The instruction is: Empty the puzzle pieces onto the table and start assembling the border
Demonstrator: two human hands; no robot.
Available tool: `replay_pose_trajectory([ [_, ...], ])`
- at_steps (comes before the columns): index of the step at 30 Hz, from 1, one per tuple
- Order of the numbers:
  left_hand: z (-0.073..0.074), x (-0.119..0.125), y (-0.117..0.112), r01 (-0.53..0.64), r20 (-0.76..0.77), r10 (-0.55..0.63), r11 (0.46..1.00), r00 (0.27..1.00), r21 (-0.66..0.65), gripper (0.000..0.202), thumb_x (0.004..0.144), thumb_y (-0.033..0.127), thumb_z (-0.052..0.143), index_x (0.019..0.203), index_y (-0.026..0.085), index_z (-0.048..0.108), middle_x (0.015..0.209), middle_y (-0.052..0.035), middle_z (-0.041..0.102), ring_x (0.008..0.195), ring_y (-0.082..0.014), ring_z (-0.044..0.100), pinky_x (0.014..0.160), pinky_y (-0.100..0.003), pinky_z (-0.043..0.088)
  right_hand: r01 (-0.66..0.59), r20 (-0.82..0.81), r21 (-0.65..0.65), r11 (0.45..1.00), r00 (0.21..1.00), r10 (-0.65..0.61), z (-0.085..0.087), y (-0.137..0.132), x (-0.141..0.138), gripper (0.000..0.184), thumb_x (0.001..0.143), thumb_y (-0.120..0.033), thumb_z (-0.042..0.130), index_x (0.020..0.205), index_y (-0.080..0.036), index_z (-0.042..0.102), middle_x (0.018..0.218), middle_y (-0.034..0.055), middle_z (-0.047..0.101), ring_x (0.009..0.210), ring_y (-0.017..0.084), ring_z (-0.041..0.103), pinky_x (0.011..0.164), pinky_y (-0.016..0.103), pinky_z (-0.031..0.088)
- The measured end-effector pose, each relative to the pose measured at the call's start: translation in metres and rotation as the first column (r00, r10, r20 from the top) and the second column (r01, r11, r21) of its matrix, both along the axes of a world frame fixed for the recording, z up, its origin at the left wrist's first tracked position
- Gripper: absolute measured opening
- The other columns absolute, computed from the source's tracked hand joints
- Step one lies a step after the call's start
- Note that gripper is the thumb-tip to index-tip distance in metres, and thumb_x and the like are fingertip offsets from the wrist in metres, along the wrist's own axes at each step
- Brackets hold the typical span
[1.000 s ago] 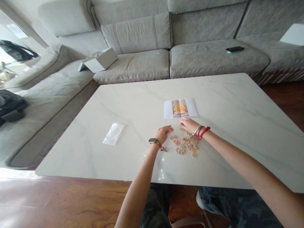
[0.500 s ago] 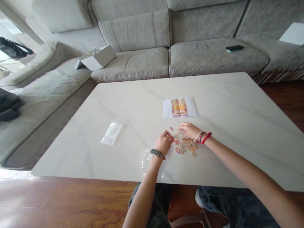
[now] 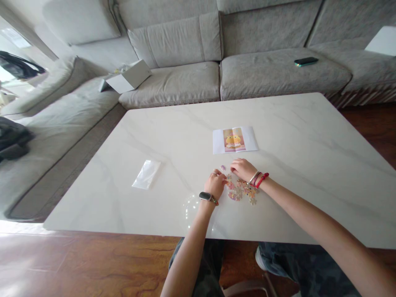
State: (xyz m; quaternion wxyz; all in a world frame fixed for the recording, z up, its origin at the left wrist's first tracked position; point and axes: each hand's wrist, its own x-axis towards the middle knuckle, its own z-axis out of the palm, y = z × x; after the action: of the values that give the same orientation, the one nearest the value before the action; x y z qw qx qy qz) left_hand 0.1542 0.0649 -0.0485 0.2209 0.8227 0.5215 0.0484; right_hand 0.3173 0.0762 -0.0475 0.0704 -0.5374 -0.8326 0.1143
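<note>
A small heap of pastel jigsaw puzzle pieces [image 3: 239, 190] lies on the white marble table [image 3: 293, 173], with one lilac piece [image 3: 222, 167] apart from it. My left hand [image 3: 215, 184] rests at the heap's left edge, fingers curled down. My right hand [image 3: 243, 169] sits over its top edge, fingers bent toward the pieces. Whether either hand pinches a piece is hidden. Just beyond the heap lies a printed sheet [image 3: 234, 140] with a picture of a yellow chick.
A flat clear plastic bag [image 3: 146, 174] lies on the table to the left. Behind the table stands a grey sofa [image 3: 173, 82], holding a white open box [image 3: 128, 77] and a phone [image 3: 306, 61]. A dark bag [image 3: 12, 138] rests on the sofa's left section.
My hands have drawn slightly closer together over the heap, the right one shifting left. The pieces look much the same.
</note>
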Motion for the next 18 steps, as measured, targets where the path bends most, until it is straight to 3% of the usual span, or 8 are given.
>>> replay_pose_trajectory([
  [6, 0.001, 0.008, 0.002, -0.072, -0.071, 0.067, 0.995, 0.995, -0.068, 0.014, 0.077, 0.022, 0.048, 0.085, 0.021, 0.06, 0.101, -0.0037, 0.049, 0.088, -0.0135, 0.051, 0.064, -0.021, 0.041, -0.09, -0.069, 0.062, 0.994, 0.993, 0.094, 0.0, -0.019, 0.016, 0.019, 0.078, -0.014, 0.046, 0.075, -0.015, 0.065, 0.082, 0.0069, 0.062, 0.082, 0.017, 0.049, 0.074, 0.028, 0.036],
  [10, -0.003, 0.011, 0.006, -0.095, -0.07, 0.089, 0.991, 0.994, -0.09, 0.012, 0.075, 0.018, 0.049, 0.08, 0.017, 0.06, 0.096, -0.0056, 0.05, 0.086, -0.014, 0.052, 0.068, -0.022, 0.042, 0.109, -0.24, 0.118, 0.987, 0.968, -0.078, 0.003, -0.026, 0.04, 0.021, 0.078, -0.014, 0.044, 0.081, -0.016, 0.065, 0.087, 0.0059, 0.061, 0.083, 0.015, 0.051, 0.077, 0.027, 0.039],
  [13, -0.004, 0.011, 0.008, -0.102, -0.064, 0.096, 0.99, 0.993, -0.093, 0.011, 0.074, 0.015, 0.049, 0.077, 0.015, 0.06, 0.094, -0.0072, 0.051, 0.086, -0.0146, 0.052, 0.074, -0.023, 0.041, 0.229, -0.262, 0.022, 0.973, 0.941, -0.215, 0.002, -0.028, 0.052, 0.016, 0.074, -0.016, 0.05, 0.082, -0.016, 0.064, 0.086, 0.006, 0.059, 0.08, 0.014, 0.053, 0.077, 0.027, 0.04],
  [18, 0.002, 0.006, 0.005, -0.13, -0.067, 0.123, 0.986, 0.99, -0.102, 0.012, 0.073, 0.016, 0.049, 0.079, 0.013, 0.06, 0.09, -0.0091, 0.054, 0.086, -0.0164, 0.053, 0.077, -0.027, 0.041, 0.222, -0.17, -0.128, 0.967, 0.955, -0.242, -0.002, -0.028, 0.04, 0.018, 0.07, -0.023, 0.056, 0.085, -0.015, 0.062, 0.089, 0.0065, 0.055, 0.083, 0.014, 0.051, 0.078, 0.024, 0.04],
])
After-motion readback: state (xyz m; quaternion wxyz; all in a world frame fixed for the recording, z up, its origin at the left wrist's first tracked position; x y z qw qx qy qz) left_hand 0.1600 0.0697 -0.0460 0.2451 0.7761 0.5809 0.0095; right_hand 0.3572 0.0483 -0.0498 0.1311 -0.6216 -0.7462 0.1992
